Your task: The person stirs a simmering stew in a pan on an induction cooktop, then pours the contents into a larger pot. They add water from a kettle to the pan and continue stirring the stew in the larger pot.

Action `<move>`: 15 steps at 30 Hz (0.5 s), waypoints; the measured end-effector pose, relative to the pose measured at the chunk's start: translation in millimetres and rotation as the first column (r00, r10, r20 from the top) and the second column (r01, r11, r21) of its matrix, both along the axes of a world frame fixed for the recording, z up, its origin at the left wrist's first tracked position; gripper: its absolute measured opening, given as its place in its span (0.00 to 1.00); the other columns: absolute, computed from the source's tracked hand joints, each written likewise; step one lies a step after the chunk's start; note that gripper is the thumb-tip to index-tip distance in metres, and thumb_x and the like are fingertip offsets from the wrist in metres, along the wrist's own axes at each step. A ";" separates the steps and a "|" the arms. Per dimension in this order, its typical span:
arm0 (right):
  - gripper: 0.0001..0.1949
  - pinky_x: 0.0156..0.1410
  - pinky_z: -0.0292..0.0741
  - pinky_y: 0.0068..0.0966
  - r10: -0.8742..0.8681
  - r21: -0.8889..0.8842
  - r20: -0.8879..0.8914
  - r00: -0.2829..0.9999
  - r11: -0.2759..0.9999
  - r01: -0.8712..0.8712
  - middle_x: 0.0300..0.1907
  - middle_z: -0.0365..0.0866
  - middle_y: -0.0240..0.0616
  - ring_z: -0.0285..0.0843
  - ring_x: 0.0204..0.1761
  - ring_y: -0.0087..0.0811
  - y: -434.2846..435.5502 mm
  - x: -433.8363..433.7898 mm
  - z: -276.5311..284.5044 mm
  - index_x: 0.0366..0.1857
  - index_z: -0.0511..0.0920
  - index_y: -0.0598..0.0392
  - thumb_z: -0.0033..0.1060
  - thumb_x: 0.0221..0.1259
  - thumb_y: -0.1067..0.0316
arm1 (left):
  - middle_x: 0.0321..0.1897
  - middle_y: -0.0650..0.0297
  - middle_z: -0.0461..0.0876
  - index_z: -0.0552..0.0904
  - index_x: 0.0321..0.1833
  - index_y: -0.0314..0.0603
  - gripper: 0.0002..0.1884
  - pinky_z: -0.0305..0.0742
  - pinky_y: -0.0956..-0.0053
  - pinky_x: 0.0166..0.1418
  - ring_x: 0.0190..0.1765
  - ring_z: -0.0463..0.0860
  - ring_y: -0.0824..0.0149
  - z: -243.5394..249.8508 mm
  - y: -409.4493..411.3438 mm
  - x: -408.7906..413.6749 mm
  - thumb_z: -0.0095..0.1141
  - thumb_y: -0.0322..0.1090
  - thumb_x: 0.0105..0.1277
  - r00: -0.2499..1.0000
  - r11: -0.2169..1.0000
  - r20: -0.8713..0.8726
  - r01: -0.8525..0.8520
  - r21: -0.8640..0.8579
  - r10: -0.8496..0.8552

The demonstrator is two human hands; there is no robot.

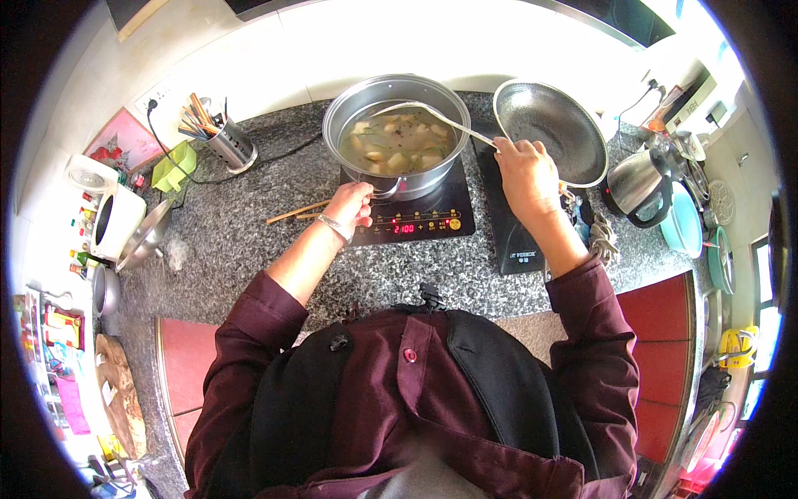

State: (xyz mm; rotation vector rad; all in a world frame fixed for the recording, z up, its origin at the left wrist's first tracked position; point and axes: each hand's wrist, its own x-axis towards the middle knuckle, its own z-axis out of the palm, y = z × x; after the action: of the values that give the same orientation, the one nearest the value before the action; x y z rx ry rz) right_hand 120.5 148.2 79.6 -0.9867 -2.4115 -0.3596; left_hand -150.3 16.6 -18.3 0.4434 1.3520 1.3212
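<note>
A stainless steel pot (pixel 419 181) stands on a black induction cooktop (pixel 436 215) with lit red digits. In it is cloudy soup (pixel 399 145) with pale chunks and green pieces. My left hand (pixel 347 207) grips the pot's near wire handle (pixel 389 189). With my right hand (pixel 527 174) I hold the end of a long metal ladle (pixel 450 120), which slants over the right rim. The ladle's far end dips into the soup, so its bowl is not clearly seen. Wooden chopsticks (pixel 293 212) lie left of the cooktop, partly behind my left hand.
A wok (pixel 548 125) rests tilted right of the pot, beside a second black cooktop (pixel 514 249). Farther right are an electric kettle (pixel 636 181) and a turquoise basin (pixel 681 221). Left stand a utensil holder (pixel 230 146), a green container (pixel 174 167) and a leaning metal lid (pixel 146 237). A black cord (pixel 280 154) crosses the counter.
</note>
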 end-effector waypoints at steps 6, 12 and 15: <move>0.11 0.42 0.74 0.35 0.004 0.055 -0.023 1.000 0.998 -0.003 0.31 0.78 0.36 0.75 0.37 0.39 -4.8 -1.6 6.1 0.44 0.78 0.49 0.58 0.56 0.66 | 0.19 0.71 0.63 0.72 0.33 0.42 0.07 0.66 0.76 0.16 0.16 0.62 0.78 -0.6 4.6 -24.9 0.45 0.37 0.65 0.963 0.997 -0.267 -0.041 -0.073 0.020; 0.12 0.45 0.73 0.35 0.071 0.048 0.066 0.995 0.996 -0.074 0.32 0.77 0.36 0.75 0.40 0.39 -8.1 -5.9 -1.5 0.43 0.77 0.46 0.52 0.53 0.69 | 0.17 0.72 0.62 0.70 0.34 0.42 0.08 0.63 0.76 0.15 0.14 0.60 0.77 -5.3 11.1 -43.8 0.42 0.38 0.66 0.902 0.989 -0.426 -0.111 -0.096 0.060; 0.12 0.46 0.72 0.35 0.042 0.074 -0.005 0.999 0.996 -0.042 0.32 0.77 0.36 0.75 0.41 0.39 -9.8 -5.5 -0.9 0.43 0.77 0.46 0.52 0.52 0.69 | 0.16 0.72 0.62 0.70 0.34 0.42 0.09 0.61 0.76 0.15 0.14 0.59 0.77 -6.8 15.6 -51.1 0.41 0.38 0.66 0.878 0.991 -0.473 -0.116 -0.070 0.069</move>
State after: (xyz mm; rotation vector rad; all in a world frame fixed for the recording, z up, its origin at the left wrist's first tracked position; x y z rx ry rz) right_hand 115.0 138.4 78.7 -0.9023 -2.3916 -0.4262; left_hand -201.5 32.3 -25.2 0.6697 1.8529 1.2642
